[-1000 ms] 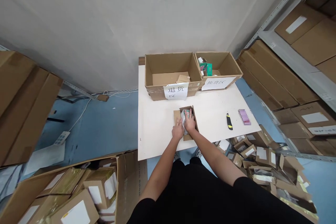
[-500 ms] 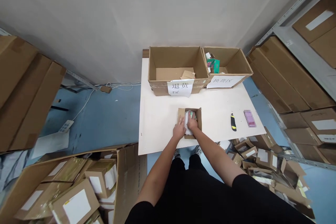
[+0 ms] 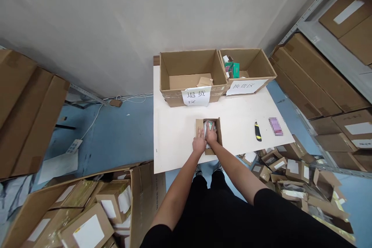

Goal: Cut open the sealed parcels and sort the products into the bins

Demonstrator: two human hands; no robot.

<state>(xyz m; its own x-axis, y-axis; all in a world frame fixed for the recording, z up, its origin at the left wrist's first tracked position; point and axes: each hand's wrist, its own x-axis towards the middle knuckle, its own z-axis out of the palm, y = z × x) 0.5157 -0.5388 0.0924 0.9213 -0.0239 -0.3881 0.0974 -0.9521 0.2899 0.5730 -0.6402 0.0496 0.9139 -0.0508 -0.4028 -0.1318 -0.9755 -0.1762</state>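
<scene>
A small open cardboard box (image 3: 220,135) stands near the front edge of the white table, its left flap folded outward. My left hand (image 3: 199,143) lies against that flap and the box's left side, fingers stretched out. Inside the box is a white, plastic-wrapped package (image 3: 206,128) with some green showing. My right hand (image 3: 211,135) reaches in from the front and grips this package, thumb and fingers on either side; its lower part is hidden by the hand and box walls.
Two large labelled cartons stand at the back: the left carton (image 3: 174,99) holds a small cardboard piece, the right carton (image 3: 267,79) green and white packs. A utility knife (image 3: 257,131) and a blurred purple item (image 3: 275,126) lie at right. Boxes fill a big carton (image 3: 145,186) and the right floor.
The view has shifted slightly. My right hand's fingers have spread apart on the wrapped package inside the box. My left hand stays at the flap.
</scene>
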